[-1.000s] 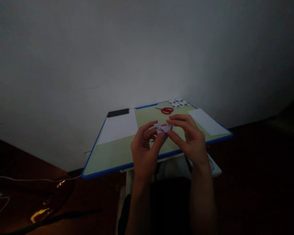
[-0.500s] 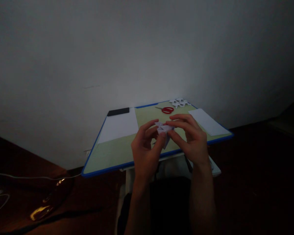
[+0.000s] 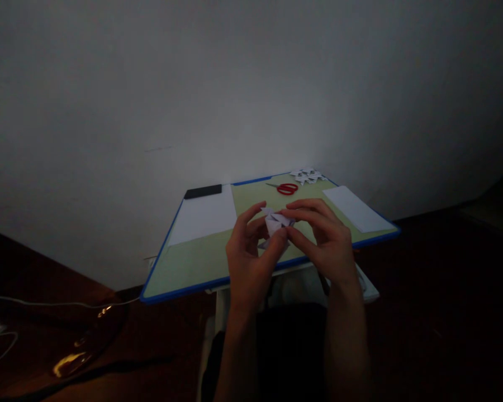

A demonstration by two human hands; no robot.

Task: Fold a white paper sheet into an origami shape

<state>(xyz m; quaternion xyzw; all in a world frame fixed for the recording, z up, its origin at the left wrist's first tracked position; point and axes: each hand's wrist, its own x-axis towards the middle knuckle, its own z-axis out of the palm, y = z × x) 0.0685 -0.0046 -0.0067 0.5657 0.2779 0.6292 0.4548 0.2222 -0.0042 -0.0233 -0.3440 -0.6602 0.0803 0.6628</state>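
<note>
Both hands are raised over the near edge of a small green table with a blue rim [image 3: 184, 262]. Between them is a small folded white paper piece [image 3: 275, 222]. My left hand [image 3: 251, 257] pinches its lower left side with thumb and fingers. My right hand [image 3: 324, 240] pinches its upper right side, fingers curled over the top. The paper's lower part is hidden behind my fingers.
On the table lie a white sheet [image 3: 203, 215] at the left, a black flat object [image 3: 202, 191] behind it, red scissors [image 3: 285, 189], a heap of folded white paper pieces [image 3: 305, 176] at the far edge, and a white strip [image 3: 356, 207] at the right. Cables [image 3: 46, 304] run over the dark floor at the left.
The paper piece has been turned and folded more upright between my fingers. Both hands have stayed in nearly the same place.
</note>
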